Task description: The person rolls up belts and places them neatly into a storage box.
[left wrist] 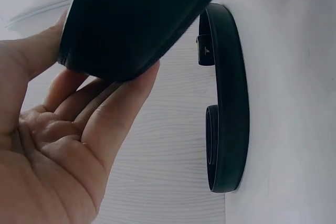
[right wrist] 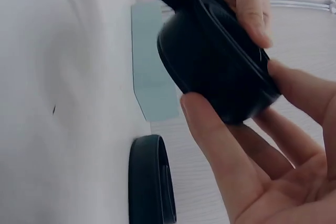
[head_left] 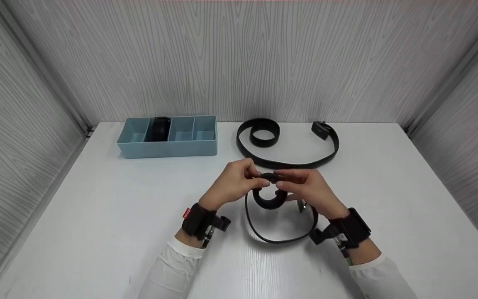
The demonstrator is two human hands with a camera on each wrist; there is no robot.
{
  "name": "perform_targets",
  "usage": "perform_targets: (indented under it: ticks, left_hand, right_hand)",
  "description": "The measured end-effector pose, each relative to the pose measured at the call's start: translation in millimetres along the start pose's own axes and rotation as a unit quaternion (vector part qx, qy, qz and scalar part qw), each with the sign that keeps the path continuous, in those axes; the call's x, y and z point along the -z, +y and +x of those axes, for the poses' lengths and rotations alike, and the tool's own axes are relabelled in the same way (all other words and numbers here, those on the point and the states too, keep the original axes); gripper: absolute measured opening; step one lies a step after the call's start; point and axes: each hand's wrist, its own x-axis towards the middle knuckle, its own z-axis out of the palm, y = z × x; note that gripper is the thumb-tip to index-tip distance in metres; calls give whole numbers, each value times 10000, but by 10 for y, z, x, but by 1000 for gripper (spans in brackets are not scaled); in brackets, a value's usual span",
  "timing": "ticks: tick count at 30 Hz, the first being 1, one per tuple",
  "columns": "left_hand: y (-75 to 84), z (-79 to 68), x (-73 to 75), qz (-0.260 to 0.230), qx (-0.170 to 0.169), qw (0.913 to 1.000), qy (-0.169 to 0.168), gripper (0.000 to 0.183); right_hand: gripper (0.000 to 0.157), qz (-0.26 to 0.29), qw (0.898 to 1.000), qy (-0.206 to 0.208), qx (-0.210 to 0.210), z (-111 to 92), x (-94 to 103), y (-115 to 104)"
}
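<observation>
A black belt (head_left: 269,204) is partly rolled into a coil between my two hands, over the front middle of the table. My left hand (head_left: 235,181) pinches the coil's left side at the top, thumb inside the ring. From the other side my right hand (head_left: 313,190) pinches it too, thumb and fingertips on the strap's edges, as the coil (right wrist: 210,61) in the right wrist view shows. The belt's loose length (head_left: 278,241) loops toward the front and curves back up at the right, where a metal buckle (head_left: 301,206) shows just below the right hand.
Behind the hands, a second black belt (head_left: 291,165) stands on edge, coiled at its left end, buckle (head_left: 321,130) at the right. At the back left sits a blue divided tray (head_left: 172,150) with a rolled black belt (head_left: 161,129) in its second compartment from the left. Wood-grain panels surround the table.
</observation>
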Motion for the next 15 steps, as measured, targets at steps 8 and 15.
perform_targets:
  ticks: [8,15]
  left_hand:
    - [-7,-3,-8,127,41,9997,-183,26]
    - [1,11,-12,0,345,9990,273,30]
  right_hand:
    - [48,-131,9999,-60,-14,14,-32,6]
    - [44,503,9963,697,68,19,-67,21]
